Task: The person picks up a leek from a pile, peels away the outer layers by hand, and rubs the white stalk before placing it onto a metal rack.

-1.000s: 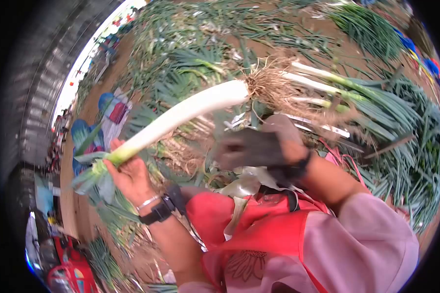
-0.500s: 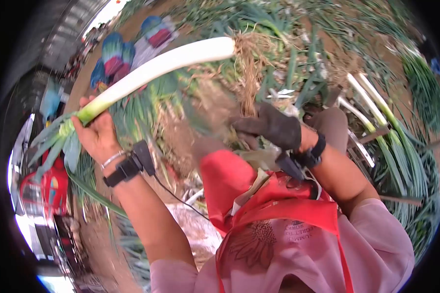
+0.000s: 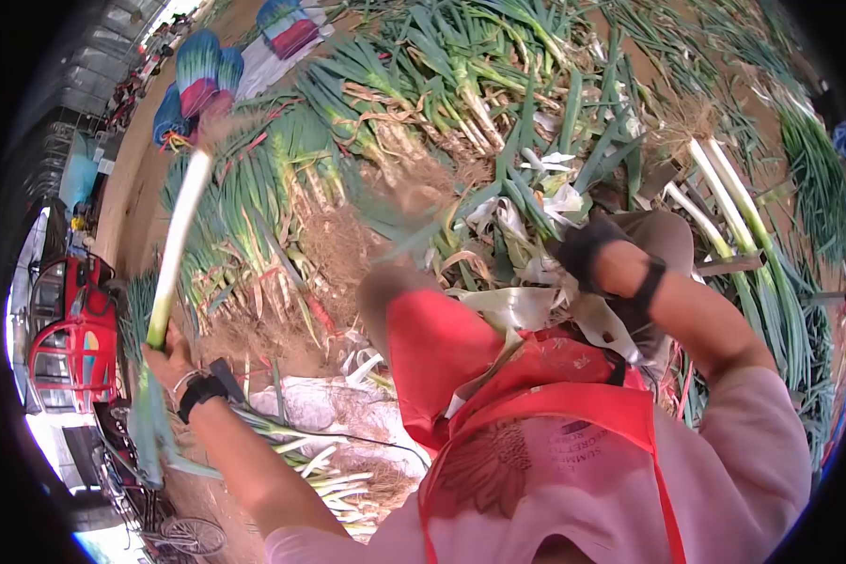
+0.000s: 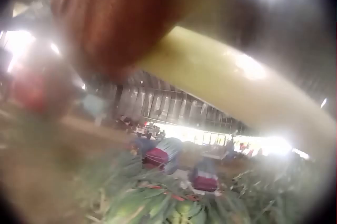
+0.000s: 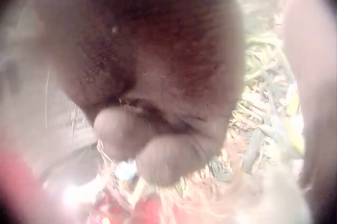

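Note:
My left hand [image 3: 164,362] grips a long leek [image 3: 180,226] low on its pale green part, out at my left side. The white stalk points up and away, its root end blurred. The left wrist view shows the stalk [image 4: 226,84] close up under my palm [image 4: 113,29]. My right hand [image 3: 585,249] wears a dark glove and hovers over white peelings [image 3: 522,305] in front of my red apron [image 3: 536,414]. In the right wrist view its gloved fingers [image 5: 118,132] are curled and I see nothing in them.
Heaps of untrimmed leeks [image 3: 423,85] cover the dirt ground ahead. Cleaned leeks [image 3: 724,188] lie at the right, and more [image 3: 329,470] lie below my left arm. Striped sacks [image 3: 197,66] sit far left. A red vehicle [image 3: 66,329] stands at the left edge.
My left hand has swung the leek from level in front of me down to my left side, stalk now pointing up. My gloved right hand has left the roots and moved right.

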Demonstrator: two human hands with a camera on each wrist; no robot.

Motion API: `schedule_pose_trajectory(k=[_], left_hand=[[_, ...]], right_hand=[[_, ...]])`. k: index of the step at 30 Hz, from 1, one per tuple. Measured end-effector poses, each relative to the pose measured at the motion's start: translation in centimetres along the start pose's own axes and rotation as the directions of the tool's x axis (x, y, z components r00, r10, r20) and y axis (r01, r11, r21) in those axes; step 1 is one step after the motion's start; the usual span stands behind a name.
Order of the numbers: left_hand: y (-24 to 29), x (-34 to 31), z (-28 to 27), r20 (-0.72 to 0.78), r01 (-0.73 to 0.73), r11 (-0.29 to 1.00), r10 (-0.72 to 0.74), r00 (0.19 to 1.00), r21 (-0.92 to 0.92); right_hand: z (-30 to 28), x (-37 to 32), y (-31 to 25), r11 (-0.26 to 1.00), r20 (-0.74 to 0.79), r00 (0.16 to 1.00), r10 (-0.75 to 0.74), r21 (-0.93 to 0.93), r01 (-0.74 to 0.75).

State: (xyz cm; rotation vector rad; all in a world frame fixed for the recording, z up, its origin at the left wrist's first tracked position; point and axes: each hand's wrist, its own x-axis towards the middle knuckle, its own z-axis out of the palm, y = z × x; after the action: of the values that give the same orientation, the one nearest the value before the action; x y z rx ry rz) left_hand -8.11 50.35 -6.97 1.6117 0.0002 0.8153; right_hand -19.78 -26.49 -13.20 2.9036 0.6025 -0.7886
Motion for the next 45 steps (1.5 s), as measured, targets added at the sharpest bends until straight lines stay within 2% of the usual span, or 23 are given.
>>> schedule_pose_trajectory(k=[1, 2, 4, 5, 6, 7, 9, 11, 12, 13, 16, 17, 19, 21, 22, 24, 25, 27, 31, 38, 42, 44, 45], left_hand=[[3.8, -2.3, 7.2, -0.135, 0.205, 0.896, -0.277, 0.951, -0.394], [8.1, -4.9, 15.0, -0.258, 0.166, 0.628, -0.526, 0.81, -0.76], [5.5, -4.8, 17.8, -0.07, 0.235, 0.576, -0.457, 0.887, -0.783], [4.0, -5.0, 19.2, 0.109, 0.302, 0.537, -0.361, 0.926, -0.788], [2.7, -5.1, 21.4, 0.308, 0.407, 0.377, -0.297, 0.904, -0.832], [4.2, -6.7, 25.5, 0.416, 0.479, 0.253, -0.265, 0.87, -0.841], [10.8, -12.4, 35.3, 0.544, 0.575, 0.053, -0.266, 0.796, -0.816], [14.6, -16.7, 42.9, 0.73, 0.721, -0.118, -0.078, 0.679, -0.683], [17.2, -19.0, 46.2, 0.709, 0.72, 0.011, -0.16, 0.687, -0.694], [19.8, -21.3, 49.4, 0.693, 0.727, 0.128, -0.227, 0.684, -0.675], [27.0, -28.4, 55.8, 0.875, 0.859, 0.226, -0.052, 0.482, -0.459], [29.5, -30.4, 57.1, 0.904, 0.888, 0.197, -0.022, 0.428, -0.416], [33.2, -33.1, 58.0, 0.926, 0.777, 0.504, 0.172, 0.337, -0.377], [34.1, -34.9, 57.0, 0.949, 0.617, 0.728, 0.292, 0.116, -0.299], [32.9, -35.1, 56.4, 0.944, 0.526, 0.797, 0.327, 0.038, -0.297], [30.3, -35.0, 55.6, 0.968, 0.372, 0.895, 0.246, 0.044, -0.244], [29.0, -35.0, 55.1, 0.983, 0.202, 0.963, 0.169, 0.072, -0.181], [25.6, -33.1, 54.6, 0.994, 0.188, 0.982, -0.015, 0.109, -0.006], [17.7, -27.3, 51.3, 0.958, -0.128, 0.984, -0.089, 0.272, 0.127], [6.0, -18.7, 44.8, 0.72, 0.311, 0.852, -0.522, 0.457, 0.421], [-2.6, -17.6, 42.6, 0.552, 0.53, 0.69, -0.719, 0.422, 0.494], [-9.6, -17.1, 41.5, 0.622, 0.587, 0.637, -0.736, 0.269, 0.5], [-13.3, -17.3, 41.6, 0.614, 0.601, 0.627, -0.742, 0.269, 0.495]], right_hand=[[-1.1, 1.3, -0.4, 0.972, -0.147, 0.986, -0.076, 0.208, 0.106], [-1.3, 3.2, -1.1, 0.793, -0.618, 0.758, -0.21, 0.347, 0.502], [-8.1, 0.5, -3.0, 0.112, -0.27, 0.941, -0.202, 0.949, 0.296], [-9.0, 1.6, -3.7, 0.114, -0.272, 0.944, -0.184, 0.948, 0.296], [-9.4, 3.1, -3.9, 0.698, -0.174, 0.962, -0.209, 0.662, 0.272], [-9.4, 4.0, -4.0, 0.983, -0.069, 0.985, -0.157, 0.086, 0.162], [-8.4, 4.8, -3.9, 0.749, -0.671, 0.73, -0.126, 0.418, 0.514], [-10.9, 2.1, -4.9, 0.416, -0.764, 0.614, 0.199, 0.633, 0.653], [-12.1, 1.2, -5.2, 0.281, -0.8, 0.491, 0.344, 0.587, 0.76], [-12.8, 0.9, -4.5, 0.283, -0.85, 0.241, 0.468, 0.403, 0.87], [-12.5, -5.0, 0.1, 0.561, -0.798, -0.124, 0.59, 0.295, 0.773], [-12.0, -7.9, 2.0, 0.625, -0.767, -0.215, 0.605, 0.289, 0.725], [-10.8, -14.6, 5.1, 0.737, -0.731, -0.337, 0.593, 0.325, 0.592], [-9.7, -22.7, 7.1, 0.824, -0.744, -0.383, 0.548, 0.401, 0.4], [-9.6, -27.0, 8.0, 0.847, -0.758, -0.379, 0.53, 0.453, 0.278], [-8.8, -33.9, 9.4, 0.843, -0.783, -0.354, 0.511, 0.537, 0.032], [-8.5, -37.3, 10.5, 0.81, -0.786, -0.324, 0.526, 0.579, -0.089], [-7.1, -42.9, 13.7, 0.686, -0.753, -0.22, 0.62, 0.657, -0.314], [-0.8, -44.9, 22.7, 0.498, -0.57, 0.026, 0.821, 0.693, -0.522], [8.2, -32.0, 33.3, 0.453, -0.357, 0.283, 0.89, 0.763, -0.462], [8.1, -22.9, 34.4, 0.444, -0.34, 0.3, 0.891, 0.786, -0.429], [5.3, -19.2, 34.1, 0.467, -0.355, 0.32, 0.878, 0.781, -0.415], [3.1, -16.9, 33.5, 0.492, -0.373, 0.344, 0.862, 0.78, -0.388]])
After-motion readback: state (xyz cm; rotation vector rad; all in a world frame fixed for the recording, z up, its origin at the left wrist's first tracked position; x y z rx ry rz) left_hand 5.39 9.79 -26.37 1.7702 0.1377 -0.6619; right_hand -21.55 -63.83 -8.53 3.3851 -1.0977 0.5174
